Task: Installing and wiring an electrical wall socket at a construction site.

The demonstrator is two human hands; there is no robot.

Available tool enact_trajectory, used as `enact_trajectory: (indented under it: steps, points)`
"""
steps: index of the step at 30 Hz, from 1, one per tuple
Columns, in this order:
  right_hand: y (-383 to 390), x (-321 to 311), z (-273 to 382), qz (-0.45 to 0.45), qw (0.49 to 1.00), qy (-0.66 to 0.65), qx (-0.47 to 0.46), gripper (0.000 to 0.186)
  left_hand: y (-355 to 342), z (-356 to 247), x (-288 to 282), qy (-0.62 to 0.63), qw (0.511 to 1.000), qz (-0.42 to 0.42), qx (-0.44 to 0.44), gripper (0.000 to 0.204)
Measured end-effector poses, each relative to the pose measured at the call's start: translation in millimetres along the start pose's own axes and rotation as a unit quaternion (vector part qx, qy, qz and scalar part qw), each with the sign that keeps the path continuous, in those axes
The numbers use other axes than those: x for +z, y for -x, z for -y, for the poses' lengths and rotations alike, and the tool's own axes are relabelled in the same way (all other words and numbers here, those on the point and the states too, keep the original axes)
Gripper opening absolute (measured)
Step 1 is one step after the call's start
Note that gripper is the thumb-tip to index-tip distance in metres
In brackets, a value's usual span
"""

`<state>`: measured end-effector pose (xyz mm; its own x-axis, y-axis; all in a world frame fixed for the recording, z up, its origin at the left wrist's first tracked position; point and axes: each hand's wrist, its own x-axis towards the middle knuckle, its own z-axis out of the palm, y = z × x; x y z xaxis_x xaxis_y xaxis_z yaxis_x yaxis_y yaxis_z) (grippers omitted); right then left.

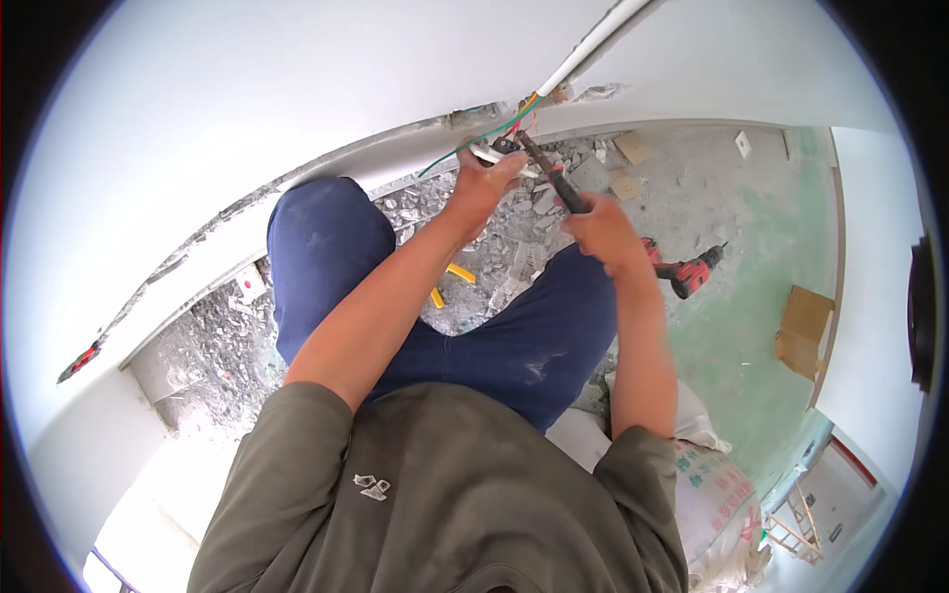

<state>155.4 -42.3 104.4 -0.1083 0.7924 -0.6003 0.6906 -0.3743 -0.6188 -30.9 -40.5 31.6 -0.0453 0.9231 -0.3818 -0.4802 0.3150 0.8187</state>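
My left hand (482, 188) pinches a white plate with a dark back (488, 153), which looks like a wall socket or switch, beside the foot of the wall. A green wire (465, 146) runs past it, and red and yellow wires (528, 106) come down from a white conduit (591, 47) on the wall. In my right hand (605, 233), fingers wrapped round its dark handle, is a screwdriver (566, 191). Its shaft points up and left, with the tip close to the plate and wires. Whether the tip touches a screw is too small to tell.
Broken rubble (425, 208) covers the floor along the wall. Yellow-handled pliers (460, 273) lie between my knees. A red cordless drill (689, 274) rests to the right, near a cardboard box (803, 324). Printed sacks (710, 494) stand behind my right elbow.
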Motion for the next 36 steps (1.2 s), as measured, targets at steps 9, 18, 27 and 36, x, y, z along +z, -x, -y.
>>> enact_trajectory:
  steps: [9,18,27,36]
  points:
    - [14,34,-4,-0.117,0.990,0.041,-0.073,0.034,-17,11,-18,-0.025,0.997,0.065,-0.009,0.043]
    - [3,32,-9,-0.033,0.996,-0.071,-0.050,0.034,-7,-2,-10,0.000,0.995,0.076,-0.064,0.043]
    - [13,65,-11,-0.090,0.987,-0.126,-0.041,0.036,-5,-18,-11,0.059,0.988,0.132,-0.048,0.039]
    - [8,56,-12,-0.087,0.985,-0.147,-0.037,0.029,-8,-14,-6,0.031,0.995,0.074,-0.057,0.024]
